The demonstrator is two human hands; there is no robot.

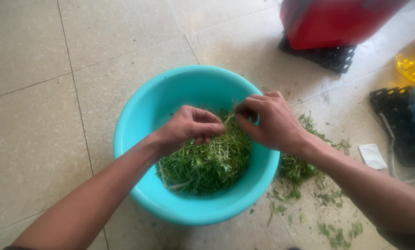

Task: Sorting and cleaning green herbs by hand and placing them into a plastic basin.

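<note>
Two bare hands meet over the turquoise basin (pixel 138 120), which sits on a beige tiled floor (pixel 31 92). Everything below is placed relative to that basin.

Left hand (pixel 186 127): forearm comes in from the lower left, crosses the near-left rim, wrist roughly straight. Back of hand up, fingers curled tight, thumb and fingertips pinched on a thin green stem (pixel 229 118) above the basin's middle. Effectively closed on the stem.

Right hand (pixel 270 121): forearm enters from the lower right and crosses the right rim, wrist bent slightly inward. Knuckles up, fingers folded under, tips pinching the same stem from the other end. Also closed; no open palm showing. The two sets of fingertips sit just beside each other, nearly touching, with the stem bridging them.

Greens (pixel 207 164): a leafy heap with fine stems fills the basin's bottom, mostly toward the near side, directly under both hands. The left hand's knuckles hang just above the heap; can't tell whether they touch it.

Outside the basin:
- Loose pile of green trimmings (pixel 297 166) on the floor just beside the right rim, under the right wrist, with scattered bits trailing toward the near right.
- Small white scrap (pixel 372 155) further right, well apart.
- Red container (pixel 332 21) on a black crate (pixel 328 56), beyond the basin to the far right.
- Yellow bottle (pixel 411 65) and a second black crate (pixel 402 125) at the right edge.
</note>
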